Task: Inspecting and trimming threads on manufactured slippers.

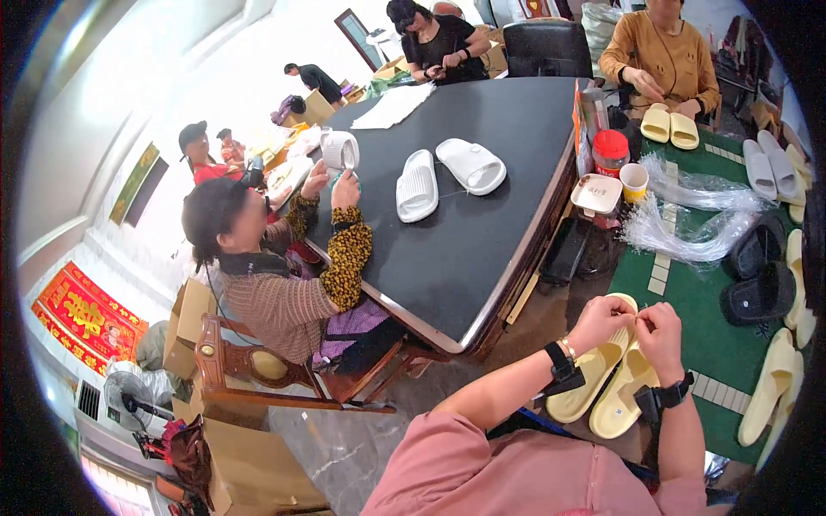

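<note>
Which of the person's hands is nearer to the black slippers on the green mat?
Right. The right hand is just left of and below the black slippers; the left hand sits farther left, both over pale yellow foam slippers.

A large dark-topped table (482,215) with a pale metal edge filled the middle of the room. Left of it stood a wooden chair (258,370) on a grey marbled floor (335,447). Right of it lay a green-covered table (688,292). Beyond its far end stood a black office chair (546,47). Far left of it, a pale, brightly lit wall (112,103) carried a red banner (86,314).
</note>
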Demonstrator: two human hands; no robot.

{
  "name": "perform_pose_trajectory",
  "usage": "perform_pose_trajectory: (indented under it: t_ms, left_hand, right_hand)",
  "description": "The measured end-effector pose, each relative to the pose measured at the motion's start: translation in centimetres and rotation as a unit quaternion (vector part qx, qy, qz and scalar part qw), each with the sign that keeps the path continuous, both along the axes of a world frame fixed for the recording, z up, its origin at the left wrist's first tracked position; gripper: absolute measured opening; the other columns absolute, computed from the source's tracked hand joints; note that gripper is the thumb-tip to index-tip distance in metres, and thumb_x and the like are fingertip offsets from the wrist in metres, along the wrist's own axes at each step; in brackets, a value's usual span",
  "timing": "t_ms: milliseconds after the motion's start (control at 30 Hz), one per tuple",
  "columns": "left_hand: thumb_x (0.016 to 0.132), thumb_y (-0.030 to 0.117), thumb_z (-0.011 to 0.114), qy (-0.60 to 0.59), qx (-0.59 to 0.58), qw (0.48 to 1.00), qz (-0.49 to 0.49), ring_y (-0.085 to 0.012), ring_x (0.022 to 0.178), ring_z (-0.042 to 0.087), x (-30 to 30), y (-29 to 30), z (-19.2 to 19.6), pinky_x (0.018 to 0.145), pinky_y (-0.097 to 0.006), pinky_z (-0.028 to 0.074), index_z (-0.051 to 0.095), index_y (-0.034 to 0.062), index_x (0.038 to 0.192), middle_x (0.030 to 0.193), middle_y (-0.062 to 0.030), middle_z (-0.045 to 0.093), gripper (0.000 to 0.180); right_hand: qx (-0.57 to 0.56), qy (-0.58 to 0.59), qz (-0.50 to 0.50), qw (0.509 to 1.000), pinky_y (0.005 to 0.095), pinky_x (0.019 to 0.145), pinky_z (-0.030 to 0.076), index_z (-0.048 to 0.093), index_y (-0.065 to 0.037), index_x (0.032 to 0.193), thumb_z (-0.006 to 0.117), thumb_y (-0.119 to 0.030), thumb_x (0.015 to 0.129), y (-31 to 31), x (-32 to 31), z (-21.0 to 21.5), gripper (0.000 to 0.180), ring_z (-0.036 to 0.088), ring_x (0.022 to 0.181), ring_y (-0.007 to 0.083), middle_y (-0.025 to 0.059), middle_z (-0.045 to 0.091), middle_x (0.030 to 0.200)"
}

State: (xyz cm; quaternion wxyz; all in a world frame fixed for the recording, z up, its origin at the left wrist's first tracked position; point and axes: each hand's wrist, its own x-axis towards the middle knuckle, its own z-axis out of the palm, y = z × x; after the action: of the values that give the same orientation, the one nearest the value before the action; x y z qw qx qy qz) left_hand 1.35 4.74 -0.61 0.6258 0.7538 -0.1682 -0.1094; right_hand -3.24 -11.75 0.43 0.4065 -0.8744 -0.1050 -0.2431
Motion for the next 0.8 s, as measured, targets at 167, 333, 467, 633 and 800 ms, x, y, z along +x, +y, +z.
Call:
perform_pose_trajectory:
  t_ms: [167,333,467,633,800]
  left_hand:
    - [0.079,0.009,0.071,0.002,0.024,1.0,0.003,-0.0067,0.071,0.061,-0.07,0.08,0.22,0.065,-0.025,0.051,0.07,-0.0036,0.09,0.077,-0.0077,0.069,0.016]
    - [0.078,0.011,0.07,-0.027,0.03,0.999,0.004,-0.01,0.071,0.064,-0.13,0.05,0.36,0.066,-0.027,0.052,0.07,-0.0037,0.088,0.077,-0.0104,0.07,0.018]
    - [0.077,0.012,0.07,-0.045,0.049,0.998,0.007,-0.0135,0.07,0.066,-0.08,-0.01,0.29,0.066,-0.028,0.052,0.071,-0.0034,0.088,0.078,-0.0127,0.07,0.019]
    - [0.078,0.013,0.07,-0.051,0.048,0.998,0.008,-0.0139,0.07,0.066,-0.06,-0.02,0.27,0.066,-0.029,0.052,0.07,-0.0034,0.087,0.077,-0.012,0.07,0.019]
    - [0.079,0.012,0.069,-0.024,-0.031,0.999,0.006,-0.0099,0.069,0.061,-0.15,-0.09,0.05,0.065,-0.027,0.051,0.068,-0.0031,0.086,0.074,-0.007,0.067,0.016]
  right_hand:
    - [-0.001,-0.001,0.008,1.0,0.0393,0.061,0.042,0.059,-0.001,0.07,0.065,0.0,0.07,0.07,-0.08,0.26,0.006,0.052,0.066,0.0292,0.0104,0.055,0.067]
    - [0.012,0.014,0.007,1.0,0.0381,0.061,0.042,0.058,-0.001,0.07,0.064,0.0,0.072,0.17,-0.22,0.46,0.006,0.051,0.067,0.0277,0.0103,0.053,0.067]
    - [0.005,0.021,0.009,1.0,0.0378,0.061,0.041,0.058,-0.001,0.071,0.064,-0.001,0.073,0.12,-0.23,0.45,0.006,0.05,0.066,0.0276,0.0102,0.052,0.067]
    - [0.008,0.028,0.018,0.999,0.0375,0.06,0.041,0.058,0.0,0.071,0.064,-0.002,0.074,0.0,-0.29,0.68,0.007,0.051,0.066,0.0277,0.0106,0.053,0.067]
    - [0.021,0.045,0.006,0.999,0.0369,0.061,0.042,0.06,0.0,0.074,0.063,-0.003,0.076,0.11,-0.48,0.93,0.005,0.053,0.067,0.0278,0.011,0.055,0.068]
